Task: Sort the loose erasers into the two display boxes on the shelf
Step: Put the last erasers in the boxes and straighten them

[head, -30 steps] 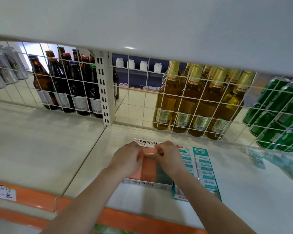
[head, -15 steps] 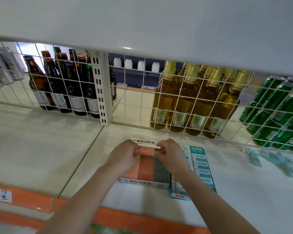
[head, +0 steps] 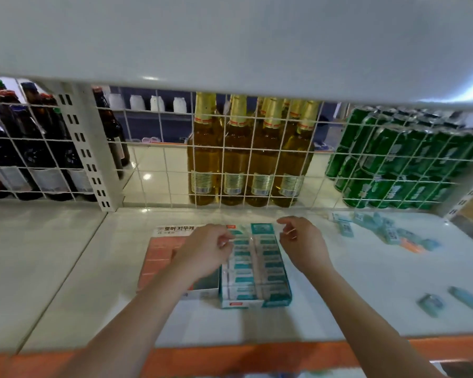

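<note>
A pink display box (head: 159,257) sits on the white shelf (head: 66,268), under and just left of the left hand (head: 205,255). It is full of flat pink erasers packed in rows like little bricks. Its white flap at the back has black writing on it. The box is long from front to back, and one end points at the person. A small bare gap shows at its front right corner.

The left hand floats over the line where the two boxes meet. Its grip is loosely curled and holds nothing.

The teal display box (head: 254,271) touches the right side of the pink box and lies between the two hands. It holds two rows of white and teal erasers, each one lying sideways. This box is long from front to back too.

The right hand (head: 302,246) floats just past the right edge of the teal box. Its grip is loosely curled, finger and thumb close but holding nothing.

Far to the right of the right hand, loose teal erasers (head: 377,227) lie in a messy bunch near the back, with an orange eraser (head: 411,246) among them. Two more loose erasers (head: 448,300) lie nearer the front. They are blurry, so their writing cannot be read.
</note>
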{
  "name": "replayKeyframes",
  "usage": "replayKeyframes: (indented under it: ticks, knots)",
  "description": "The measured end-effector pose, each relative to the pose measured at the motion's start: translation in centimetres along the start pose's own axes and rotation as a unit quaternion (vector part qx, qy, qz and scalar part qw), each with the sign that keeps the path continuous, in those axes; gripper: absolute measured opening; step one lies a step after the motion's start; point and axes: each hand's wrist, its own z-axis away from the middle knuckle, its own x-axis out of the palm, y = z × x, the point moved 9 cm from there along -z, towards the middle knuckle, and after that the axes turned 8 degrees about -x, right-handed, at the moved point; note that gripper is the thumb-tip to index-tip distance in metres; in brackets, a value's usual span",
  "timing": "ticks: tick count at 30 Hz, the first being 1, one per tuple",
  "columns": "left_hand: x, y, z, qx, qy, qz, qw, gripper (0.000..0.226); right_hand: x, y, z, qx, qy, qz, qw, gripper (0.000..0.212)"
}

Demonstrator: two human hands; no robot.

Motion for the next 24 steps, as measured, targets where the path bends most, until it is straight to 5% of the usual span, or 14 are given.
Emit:
replayKeyframes:
  ticks: [11, 24]
  knots:
    - [8.2, 9.7, -2.2, 0.079, -0.091, -0.01, 0.993, 0.023, -7.0, 11.8, 3.1, 0.096, 0.054, 0.024, 0.994, 0.03]
    - [17.0, 16.3, -8.5, 0.128, -0.078, -0.106, 0.983, 0.036, -12.8, 21.9, 2.7, 0.188, 0.087, 0.091, 0.974, 0.041]
